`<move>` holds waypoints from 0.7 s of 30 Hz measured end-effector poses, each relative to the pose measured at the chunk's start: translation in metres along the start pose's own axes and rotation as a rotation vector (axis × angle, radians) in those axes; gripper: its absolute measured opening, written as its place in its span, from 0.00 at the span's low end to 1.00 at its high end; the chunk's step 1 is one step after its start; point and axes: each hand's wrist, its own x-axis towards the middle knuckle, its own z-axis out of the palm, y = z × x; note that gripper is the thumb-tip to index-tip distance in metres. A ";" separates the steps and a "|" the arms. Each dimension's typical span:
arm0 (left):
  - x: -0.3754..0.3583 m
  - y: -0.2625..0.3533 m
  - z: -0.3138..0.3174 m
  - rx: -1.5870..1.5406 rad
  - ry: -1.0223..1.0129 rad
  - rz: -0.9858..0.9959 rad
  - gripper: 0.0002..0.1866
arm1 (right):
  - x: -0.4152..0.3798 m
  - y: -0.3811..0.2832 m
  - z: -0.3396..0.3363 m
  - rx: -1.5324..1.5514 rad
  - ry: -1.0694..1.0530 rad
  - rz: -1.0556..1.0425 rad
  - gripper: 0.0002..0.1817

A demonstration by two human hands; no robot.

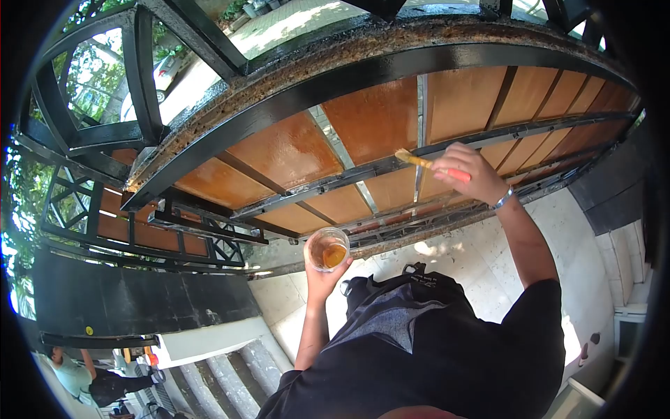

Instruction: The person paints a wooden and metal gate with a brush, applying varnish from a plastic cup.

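My right hand (469, 172) is closed round the red handle of a paintbrush (422, 161), its bristles pointing left, near the black metal bar of the gate (380, 166). Whether the bristles touch the bar I cannot tell. Lower and to the left, my left hand (322, 278) is wrapped round a clear plastic cup (329, 249) with amber liquid in it. Orange-brown wood panels (371, 119) sit between the black bars. Some upper panels look darker and glossy, while others look paler and matt.
A black lattice frame (143, 77) rises at the upper left. Light floor tiles (279, 297) lie below the gate. Steps (227, 380) go down at the lower left, near another person (105, 384). A dark wall panel (139, 293) stands at the left.
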 end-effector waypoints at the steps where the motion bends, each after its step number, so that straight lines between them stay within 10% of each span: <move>1: 0.001 0.000 0.001 0.002 -0.009 -0.004 0.48 | 0.006 0.004 -0.007 0.011 -0.004 0.070 0.12; 10: 0.006 0.001 -0.004 0.023 -0.012 0.016 0.47 | 0.037 -0.025 -0.055 -0.343 0.434 -0.273 0.19; 21: 0.000 0.003 -0.003 0.027 -0.026 0.021 0.47 | 0.043 -0.049 0.040 -0.014 0.332 -0.242 0.18</move>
